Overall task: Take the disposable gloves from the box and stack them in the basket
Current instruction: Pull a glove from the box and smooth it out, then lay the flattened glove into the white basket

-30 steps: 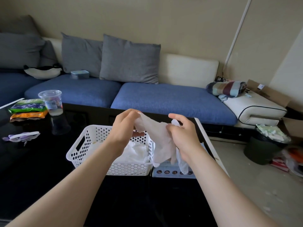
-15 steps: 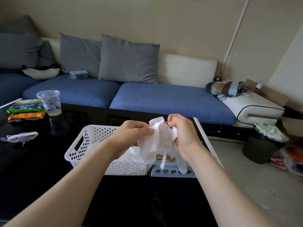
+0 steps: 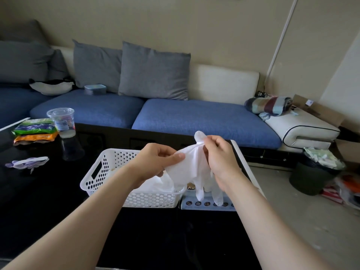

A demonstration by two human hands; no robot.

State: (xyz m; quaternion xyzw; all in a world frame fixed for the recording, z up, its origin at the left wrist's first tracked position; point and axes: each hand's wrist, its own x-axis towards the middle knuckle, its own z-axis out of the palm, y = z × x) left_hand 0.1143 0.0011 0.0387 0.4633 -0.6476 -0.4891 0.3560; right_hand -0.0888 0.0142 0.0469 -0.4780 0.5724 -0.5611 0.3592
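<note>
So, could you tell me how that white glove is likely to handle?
Probably floppy: the disposable glove sags between the left hand and right hand, its tips dangling. Likely very light: pinches alone carry it. It may crumple rather than lie flat in the basket.

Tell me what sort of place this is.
Most likely a home living room: a long sofa with blue seats and grey pillows, a glossy black table carrying snack packets and a plastic cup, and a full waste bin on the floor.
</note>
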